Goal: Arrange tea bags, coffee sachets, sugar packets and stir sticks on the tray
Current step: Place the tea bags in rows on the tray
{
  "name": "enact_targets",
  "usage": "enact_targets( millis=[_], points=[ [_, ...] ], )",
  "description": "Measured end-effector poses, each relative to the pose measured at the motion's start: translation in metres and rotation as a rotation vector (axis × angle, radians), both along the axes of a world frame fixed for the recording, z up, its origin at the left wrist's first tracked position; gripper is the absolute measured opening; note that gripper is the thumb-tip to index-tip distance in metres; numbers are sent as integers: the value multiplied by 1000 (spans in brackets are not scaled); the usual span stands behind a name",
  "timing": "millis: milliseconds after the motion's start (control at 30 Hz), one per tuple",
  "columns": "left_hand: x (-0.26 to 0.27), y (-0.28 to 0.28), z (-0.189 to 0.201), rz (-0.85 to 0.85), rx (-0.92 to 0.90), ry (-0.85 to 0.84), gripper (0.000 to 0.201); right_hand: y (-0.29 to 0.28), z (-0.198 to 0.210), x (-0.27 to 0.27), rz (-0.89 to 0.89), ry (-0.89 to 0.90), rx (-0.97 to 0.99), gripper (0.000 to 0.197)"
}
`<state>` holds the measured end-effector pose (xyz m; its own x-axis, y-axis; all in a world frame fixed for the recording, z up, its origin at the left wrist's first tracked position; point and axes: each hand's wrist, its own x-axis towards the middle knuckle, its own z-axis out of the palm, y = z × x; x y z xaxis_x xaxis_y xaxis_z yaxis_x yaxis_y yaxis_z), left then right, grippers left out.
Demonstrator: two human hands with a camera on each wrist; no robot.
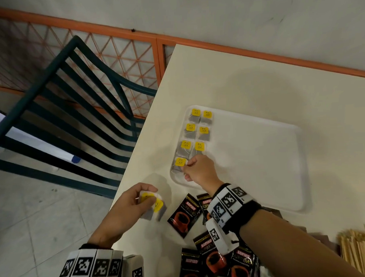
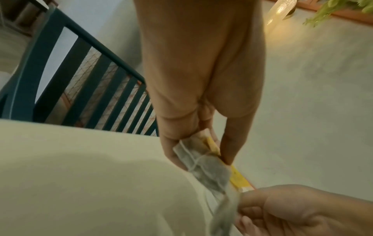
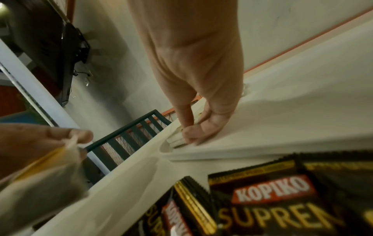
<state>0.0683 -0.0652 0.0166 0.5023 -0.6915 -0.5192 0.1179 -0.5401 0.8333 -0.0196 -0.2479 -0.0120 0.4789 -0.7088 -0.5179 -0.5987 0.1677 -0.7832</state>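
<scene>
A white tray point(image 1: 251, 156) lies on the cream table. Several tea bags with yellow tags point(image 1: 199, 147) sit in two columns at its left end. My right hand point(image 1: 196, 169) is at the tray's near left corner, its fingers curled on one more tea bag point(image 3: 176, 141) beside the last one in the row. Over the table's left edge, my left hand point(image 1: 128, 205) grips a few tea bags point(image 1: 157, 208) point(image 2: 203, 167) between thumb and fingers. Black coffee sachets point(image 1: 184, 215) point(image 3: 272, 191) lie in front of the tray. Wooden stir sticks point(image 1: 358, 250) are at the near right.
A dark green slatted chair point(image 1: 70, 91) stands left of the table. Behind it runs an orange-framed mesh panel point(image 1: 111, 57). Something brown point(image 1: 322, 240) shows behind my right forearm; I cannot tell what it is. The tray's middle and right hold nothing.
</scene>
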Motion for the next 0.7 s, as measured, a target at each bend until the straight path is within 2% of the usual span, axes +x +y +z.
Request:
enact_targets(
  millis=[100,233,333,400,567,700],
  points=[
    [-5,-11,-1,139,-73,42,13,0,-6,-2,27,31,-106,25],
    [-12,-26,0,245,-161,101,14,2,6,-17,170,13,-198,13],
    [-15,-37,-3,297,-196,127,15,8,20,-30,331,-105,-31,22],
    [-17,-44,-5,317,-212,143,15,13,22,-39,420,-145,43,22],
    [-23,-59,-10,318,-265,190,15,14,14,-51,377,-178,-31,13],
    [-28,-65,-12,297,-321,253,15,10,10,-54,328,-196,58,17]
  ],
)
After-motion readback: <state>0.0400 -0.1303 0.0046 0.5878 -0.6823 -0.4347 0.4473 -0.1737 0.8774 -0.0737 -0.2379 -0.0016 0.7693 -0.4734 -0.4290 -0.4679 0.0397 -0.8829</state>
